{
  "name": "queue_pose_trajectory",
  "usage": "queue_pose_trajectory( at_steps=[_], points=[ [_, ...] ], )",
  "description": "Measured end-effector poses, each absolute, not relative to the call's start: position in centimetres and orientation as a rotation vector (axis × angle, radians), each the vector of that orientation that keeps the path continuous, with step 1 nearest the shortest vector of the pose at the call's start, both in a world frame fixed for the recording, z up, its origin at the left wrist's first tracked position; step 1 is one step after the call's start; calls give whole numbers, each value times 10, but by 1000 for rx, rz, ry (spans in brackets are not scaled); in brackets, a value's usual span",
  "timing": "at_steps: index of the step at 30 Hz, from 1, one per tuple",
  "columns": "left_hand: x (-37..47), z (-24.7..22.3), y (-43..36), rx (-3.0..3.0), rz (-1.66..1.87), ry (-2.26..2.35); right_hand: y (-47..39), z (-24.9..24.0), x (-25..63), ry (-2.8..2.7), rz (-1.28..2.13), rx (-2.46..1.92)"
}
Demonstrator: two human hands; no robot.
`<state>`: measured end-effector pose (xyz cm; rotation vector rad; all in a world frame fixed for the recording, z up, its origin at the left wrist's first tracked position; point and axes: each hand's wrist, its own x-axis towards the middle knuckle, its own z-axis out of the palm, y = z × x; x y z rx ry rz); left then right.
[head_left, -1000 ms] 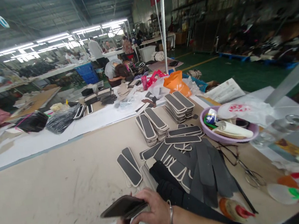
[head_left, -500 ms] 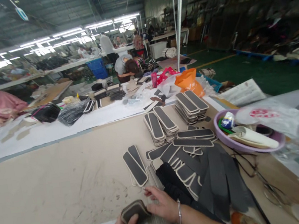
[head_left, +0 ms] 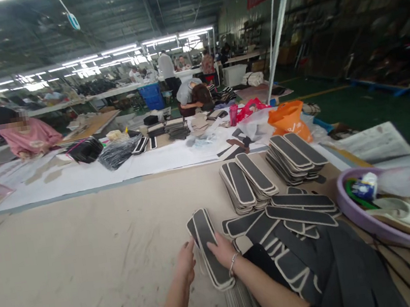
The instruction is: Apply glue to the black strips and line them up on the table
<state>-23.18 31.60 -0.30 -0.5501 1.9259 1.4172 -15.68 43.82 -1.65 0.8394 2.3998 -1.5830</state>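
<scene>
My right hand (head_left: 223, 251) grips the right side of a small stack of long, round-cornered dark grey strips (head_left: 208, 248) with beige borders, thumb on top. At the stack's left edge, my left hand (head_left: 186, 263) has its fingers curled in against the strips; their tips are partly hidden. The stack is slightly fanned, with one strip showing behind the top one. Below my right wrist runs a row of pieces on edge (head_left: 240, 304), partly covered by my forearm. More bordered strips (head_left: 301, 215) lie loose to the right.
Neat piles of strips (head_left: 250, 187) stand ahead, with another pile (head_left: 294, 158) behind. A purple basin (head_left: 345, 199) with tools and a plastic bag sits at right. An orange bag (head_left: 289, 123) is farther back. A person in pink (head_left: 33, 135) works at far left.
My left hand has moved forward, and the thick stack it held is no longer visible in it. My right hand has moved forward onto the bordered strips. The view has shifted left.
</scene>
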Motion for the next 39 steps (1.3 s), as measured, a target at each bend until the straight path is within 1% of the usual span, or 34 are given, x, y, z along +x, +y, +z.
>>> queue_pose_trajectory(
  at_steps=[3,5,11,17,21,26,31,35,39],
  points=[
    [-241,-23,317,-560,1420,1919,444,-41,-186,2430,-1354,995],
    [-245,-32,318,-541,1443,1909,440,-53,-197,2422,-1277,1050],
    [-254,-48,318,-522,1485,1872,430,-71,-208,2317,-1301,1124],
    [-258,-47,310,-466,1520,1769,427,-61,-215,2288,-1369,990],
    [-254,-44,304,-484,1543,1713,411,-39,-223,2432,-1205,961],
    [-248,-48,302,-421,1705,1532,403,-8,-234,2609,-982,789],
    [-254,-57,305,-578,1730,1697,403,-13,-239,2610,-838,656],
    [-254,-60,303,-632,1757,1717,402,-25,-237,2572,-876,602],
    [-249,-55,304,-624,1784,1641,412,-23,-234,2547,-1023,628]
  ],
)
